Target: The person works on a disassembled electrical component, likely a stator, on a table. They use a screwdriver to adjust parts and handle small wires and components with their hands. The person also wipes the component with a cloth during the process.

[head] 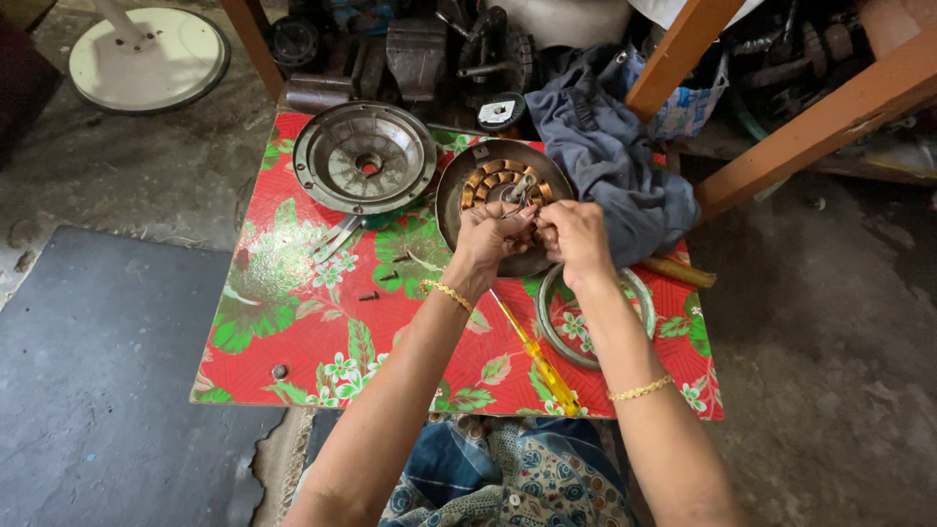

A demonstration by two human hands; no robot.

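A low table with a red floral cover stands on rough concrete floor; a dark mat lies left, wooden beams far right.

There is a single view, from a camera worn on the person's head, looking steeply down and slightly forward. It sits close above the low desk covered in a red cloth with green leaves and white flowers, which fills the middle of the frame with its far edge toward the top. Both forearms enter from the bottom edge and meet near the centre, within arm's reach of the lens. The grey concrete floor shows on both sides, and orange wooden beams cross the upper right corner.
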